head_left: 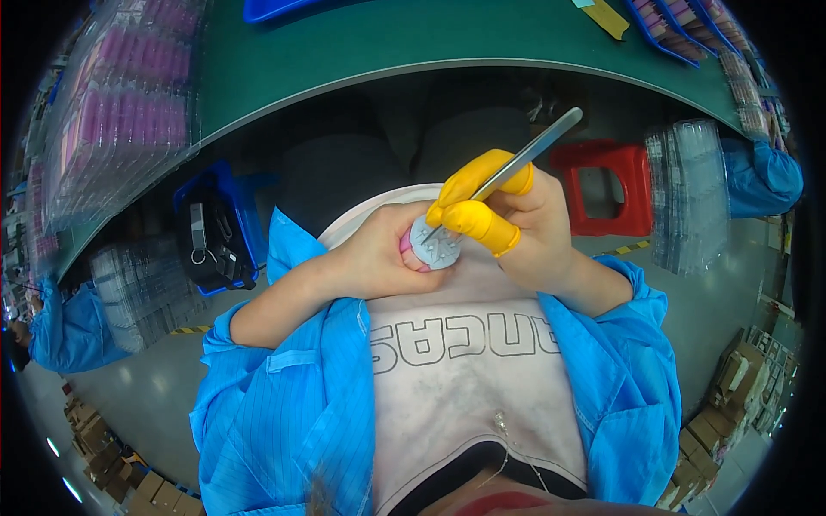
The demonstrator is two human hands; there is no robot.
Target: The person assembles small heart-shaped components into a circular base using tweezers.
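In front of my chest, my left hand (383, 254) is closed round a small pink piece with a round, pale grey end face (437, 247). Raised shapes show on that face; the rest of the piece is hidden in my fingers. My right hand (525, 219) wears yellow finger cots (484, 225) and pinches metal tweezers (533, 150). Their tips point down at the grey face; whether they grip anything there is too small to tell. The back end of the tweezers slants up to the right.
Ahead runs a green table (361, 43) with stacked clear trays of pink pieces (129, 112) at left and blue trays (667, 30) at right. A red stool (637, 215), clear tray stacks (693, 193) and a blue bin (249, 219) stand nearby. Blue-sleeved people (761, 181) sit at both sides.
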